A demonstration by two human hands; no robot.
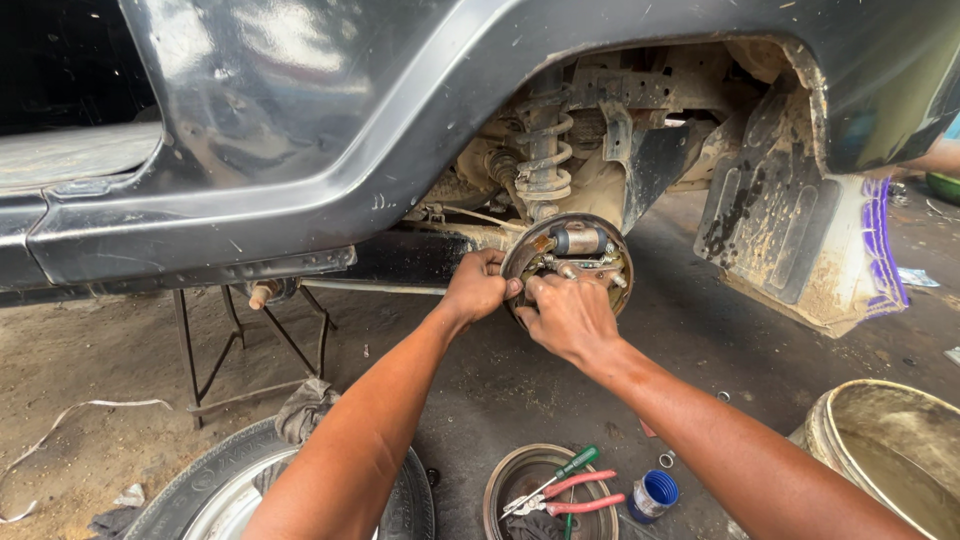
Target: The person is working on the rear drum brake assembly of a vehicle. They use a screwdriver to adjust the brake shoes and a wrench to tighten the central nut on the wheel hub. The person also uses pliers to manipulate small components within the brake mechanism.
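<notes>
Your left hand [478, 287] grips the brake assembly [570, 260] at its 9 o'clock edge, and your right hand [566, 315] is closed, fingers pinching parts near its centre. The assembly sits in the wheel arch [640, 90]; at 6 o'clock, pliers [565, 495] lie in the brake drum [505, 480] on the floor.

- The brake assembly [570, 262] sits under the wheel arch [640, 60]; both hands, the left hand [478, 287] and the right hand [568, 318], come to it from below and the front, where the way is open.
- Above it, the coil spring [543, 155] and the frame parts stand close, so there is little room from the top.
- To the right, the mud flap [770, 215] hangs near, with a free gap between it and the assembly.
- To the left, the jack stand [245, 345] is well apart.
- On the floor [700, 340] below the arms lie the brake drum [510, 480] with pliers [565, 495], a blue cap [655, 492], the wheel [210, 490] and a bucket [890, 450]; the floor between these and the assembly is bare.
</notes>
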